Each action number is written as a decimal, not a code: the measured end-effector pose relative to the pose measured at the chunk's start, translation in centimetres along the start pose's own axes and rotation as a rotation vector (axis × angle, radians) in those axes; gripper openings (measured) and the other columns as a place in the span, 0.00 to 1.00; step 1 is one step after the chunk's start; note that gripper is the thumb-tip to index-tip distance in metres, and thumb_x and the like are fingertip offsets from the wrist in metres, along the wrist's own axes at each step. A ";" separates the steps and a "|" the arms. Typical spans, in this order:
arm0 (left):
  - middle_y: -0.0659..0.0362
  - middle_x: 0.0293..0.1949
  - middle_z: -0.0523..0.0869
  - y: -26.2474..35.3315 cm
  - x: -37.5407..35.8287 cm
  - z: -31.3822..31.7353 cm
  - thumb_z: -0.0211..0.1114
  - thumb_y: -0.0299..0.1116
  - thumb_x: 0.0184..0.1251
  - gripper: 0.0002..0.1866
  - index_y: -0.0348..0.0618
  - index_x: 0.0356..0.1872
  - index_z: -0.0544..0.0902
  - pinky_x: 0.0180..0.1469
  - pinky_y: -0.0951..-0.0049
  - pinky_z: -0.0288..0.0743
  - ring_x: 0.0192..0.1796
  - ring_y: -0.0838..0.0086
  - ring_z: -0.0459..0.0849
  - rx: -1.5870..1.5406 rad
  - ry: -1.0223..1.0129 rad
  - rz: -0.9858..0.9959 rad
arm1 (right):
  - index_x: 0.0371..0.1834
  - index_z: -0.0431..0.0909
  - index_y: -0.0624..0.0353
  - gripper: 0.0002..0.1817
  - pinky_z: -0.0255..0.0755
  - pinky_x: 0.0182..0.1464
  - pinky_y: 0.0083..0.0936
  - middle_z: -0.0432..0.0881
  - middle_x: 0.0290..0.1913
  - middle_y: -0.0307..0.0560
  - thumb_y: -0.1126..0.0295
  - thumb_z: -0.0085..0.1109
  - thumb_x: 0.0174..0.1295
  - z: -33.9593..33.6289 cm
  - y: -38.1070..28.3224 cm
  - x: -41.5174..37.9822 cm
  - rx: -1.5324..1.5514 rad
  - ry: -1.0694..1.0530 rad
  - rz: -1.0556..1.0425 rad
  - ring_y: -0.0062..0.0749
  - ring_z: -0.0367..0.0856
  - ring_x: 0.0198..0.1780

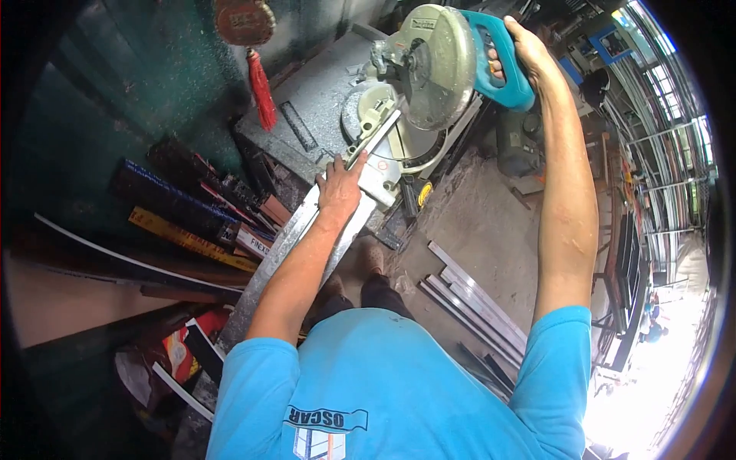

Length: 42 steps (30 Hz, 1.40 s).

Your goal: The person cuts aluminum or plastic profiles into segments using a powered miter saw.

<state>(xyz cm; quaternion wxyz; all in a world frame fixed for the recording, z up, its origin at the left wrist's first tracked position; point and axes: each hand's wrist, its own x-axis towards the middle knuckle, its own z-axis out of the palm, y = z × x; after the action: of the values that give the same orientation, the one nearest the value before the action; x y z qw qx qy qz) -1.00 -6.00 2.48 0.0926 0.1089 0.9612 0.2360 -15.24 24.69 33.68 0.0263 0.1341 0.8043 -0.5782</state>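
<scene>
A miter saw (441, 65) stands on the dusty bench, its head raised and its round blade guard facing me. My right hand (529, 54) is closed around the saw's teal handle (514, 93), fingers curled through the loop near the trigger. Below the blade, a thin light-coloured metal profile (377, 139) lies along the fence on the saw base. My left hand (338, 188) presses and holds this profile, its fingertips at the fence, left of the blade. Part of the profile is hidden under that hand and forearm.
Long profiles and boards lean at the left, among them a yellow strip (192, 238). A red tassel (261, 90) hangs by the wall. Cut metal bars (479, 303) lie on the floor beside my feet. A rack of long stock (663, 153) stands at the right.
</scene>
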 end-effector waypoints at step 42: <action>0.36 0.77 0.63 0.3 0.5 0.7 0.54 0.32 0.77 0.38 0.85 0.81 0.57 0.71 0.26 0.59 0.73 0.36 0.69 0.109 0.111 -0.063 | 0.54 0.80 0.67 0.38 0.86 0.38 0.35 0.87 0.38 0.56 0.37 0.41 0.77 2.1 2.2 -4.8 0.052 -0.008 0.013 0.40 0.87 0.32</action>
<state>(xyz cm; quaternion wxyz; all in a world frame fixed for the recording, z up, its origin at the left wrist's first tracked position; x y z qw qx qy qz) -1.23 -5.32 1.99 0.0406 0.0703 0.9792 0.1858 -10.34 22.44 31.93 0.0300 0.1376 0.7882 -0.5991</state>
